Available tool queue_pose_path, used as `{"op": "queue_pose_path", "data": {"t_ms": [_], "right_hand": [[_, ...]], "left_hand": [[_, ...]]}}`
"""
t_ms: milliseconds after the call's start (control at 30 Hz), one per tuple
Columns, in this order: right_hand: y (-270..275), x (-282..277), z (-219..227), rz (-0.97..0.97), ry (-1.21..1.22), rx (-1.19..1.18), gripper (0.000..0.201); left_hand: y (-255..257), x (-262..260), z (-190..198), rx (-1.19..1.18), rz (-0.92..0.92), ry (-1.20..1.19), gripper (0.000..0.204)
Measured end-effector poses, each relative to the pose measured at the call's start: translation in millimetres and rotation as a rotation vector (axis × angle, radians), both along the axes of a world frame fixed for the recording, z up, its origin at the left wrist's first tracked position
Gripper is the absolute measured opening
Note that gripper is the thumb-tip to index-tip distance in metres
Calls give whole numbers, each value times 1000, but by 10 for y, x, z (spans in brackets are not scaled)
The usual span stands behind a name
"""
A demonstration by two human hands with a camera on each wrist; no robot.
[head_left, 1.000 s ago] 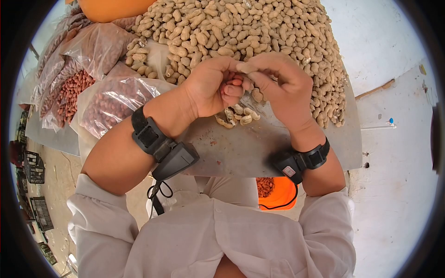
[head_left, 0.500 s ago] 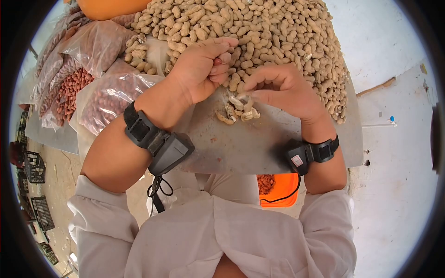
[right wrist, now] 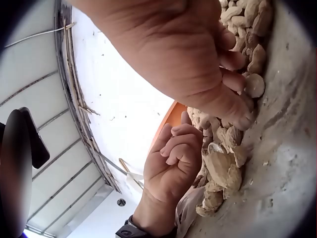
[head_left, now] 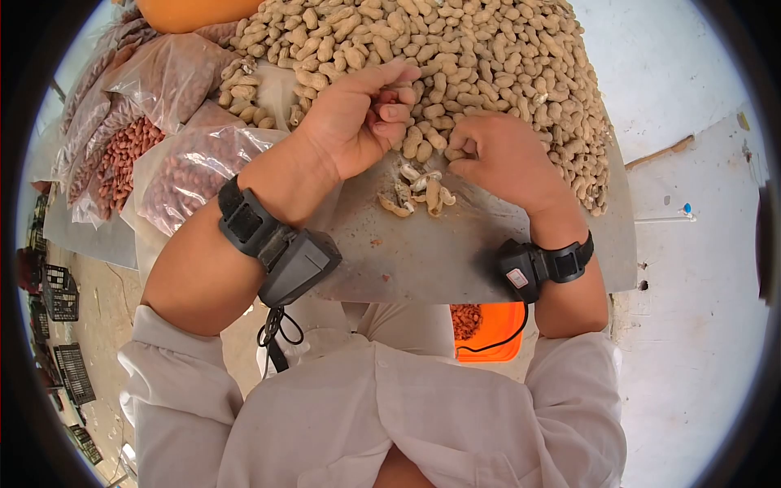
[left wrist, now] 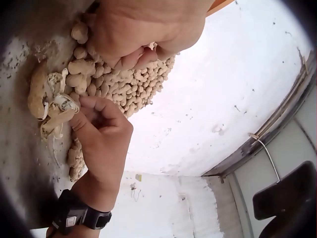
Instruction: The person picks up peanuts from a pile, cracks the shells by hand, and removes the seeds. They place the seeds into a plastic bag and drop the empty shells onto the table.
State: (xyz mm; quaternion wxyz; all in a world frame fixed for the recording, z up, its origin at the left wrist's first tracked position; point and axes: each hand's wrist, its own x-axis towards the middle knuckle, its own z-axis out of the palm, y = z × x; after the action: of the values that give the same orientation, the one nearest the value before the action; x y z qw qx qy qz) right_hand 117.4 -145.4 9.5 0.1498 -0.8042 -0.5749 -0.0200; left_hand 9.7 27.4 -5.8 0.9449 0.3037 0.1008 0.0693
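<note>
My left hand (head_left: pixel 358 118) is raised in front of the peanut heap, its fingers curled over a bit of reddish peanut kernel that is mostly hidden. In the right wrist view its palm side shows, with the fingers folded in. My right hand (head_left: pixel 508 159) is low at the near edge of the heap (head_left: pixel 488 65), fingers and thumb bent around an unshelled peanut (right wrist: pixel 255 85). Between the hands, cracked peanut shells (head_left: pixel 416 193) lie in a small pile on the metal tabletop (head_left: pixel 407 260). The left wrist view shows the shells (left wrist: pixel 54 104) just beside the right thumb.
Clear plastic bags of red kernels (head_left: pixel 130 163) stand on the left, beside an orange container (head_left: pixel 195 12). An orange tub (head_left: pixel 500 333) with reddish bits sits below the table's near edge. A white wall (head_left: pixel 691 244) is on the right.
The two hands have parted from where they met. The left hand moved up and left; the right hand came down by the shells, then closed at the heap's edge. The shell pile shifted.
</note>
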Motion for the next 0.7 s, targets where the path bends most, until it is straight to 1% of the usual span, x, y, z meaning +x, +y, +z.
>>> {"op": "queue_pose_path", "data": {"t_ms": [67,167,267,367,467,600,700], "right_hand": [[9,0,8,1,-16,-4,13],[-14,32,22,25,29,101,11],[-43,37,112,8,341,279,9],[-10,5,91,17,692,553,11],[11,-22,74,47,701,658,13],[83,-67,-17,152,608,712,13],[99,-53,-46,203,558,733,14]], "left_hand": [[7,18,-35,34,-22,-16,23],[14,21,-44,96,-41,-48,22],[-22,7,-53,205,-35,-56,21],[-54,2,-85,280,-69,-67,19],[-105,-17,-62,348,-92,-62,16],[-168,-34,-35,406,-81,-65,14],[-205,-45,-13,403,22,-76,15]]}}
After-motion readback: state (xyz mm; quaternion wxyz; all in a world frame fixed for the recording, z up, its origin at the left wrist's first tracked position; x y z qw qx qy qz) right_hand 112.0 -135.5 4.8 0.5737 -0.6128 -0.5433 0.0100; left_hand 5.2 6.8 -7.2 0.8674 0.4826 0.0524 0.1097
